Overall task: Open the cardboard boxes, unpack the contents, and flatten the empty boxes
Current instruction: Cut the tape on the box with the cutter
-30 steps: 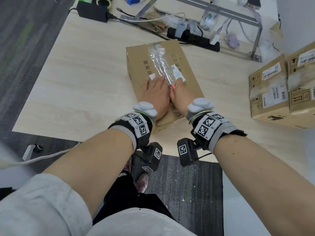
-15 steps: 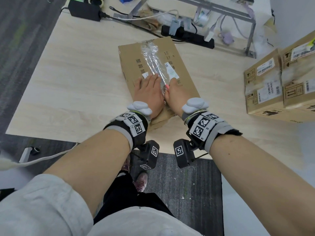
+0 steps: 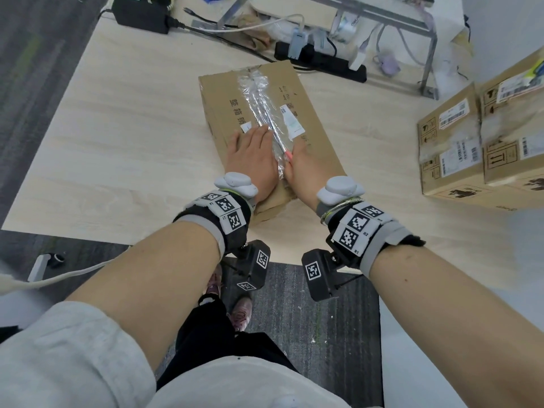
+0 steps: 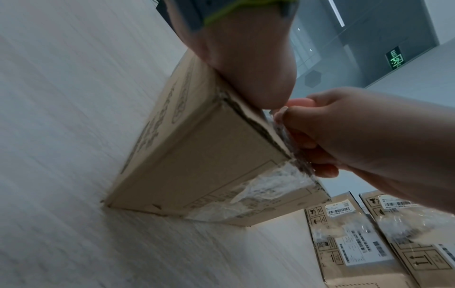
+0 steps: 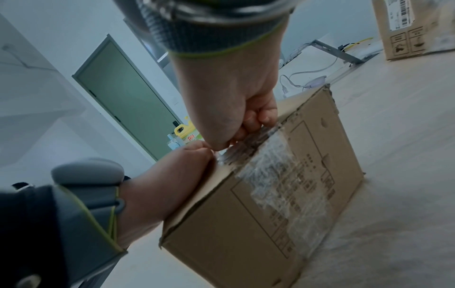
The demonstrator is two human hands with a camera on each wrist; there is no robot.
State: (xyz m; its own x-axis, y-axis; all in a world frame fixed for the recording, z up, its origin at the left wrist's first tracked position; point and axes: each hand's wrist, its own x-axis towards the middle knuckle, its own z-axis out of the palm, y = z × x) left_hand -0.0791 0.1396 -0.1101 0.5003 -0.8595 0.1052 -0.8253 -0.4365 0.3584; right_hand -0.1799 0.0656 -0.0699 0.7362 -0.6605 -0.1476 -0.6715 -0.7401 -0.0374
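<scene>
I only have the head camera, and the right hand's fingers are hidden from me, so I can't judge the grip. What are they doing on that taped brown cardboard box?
Observer: In the left wrist view, the right hand has its fingers curled into the clear tape strip at the top seam of the brown cardboard box.
Operator: And the box's near end?
Observer: Clear tape runs down that end face too, unpeeled.
Operator: Left hand?
Observer: The left hand presses its palm heel on the near top edge.
</scene>
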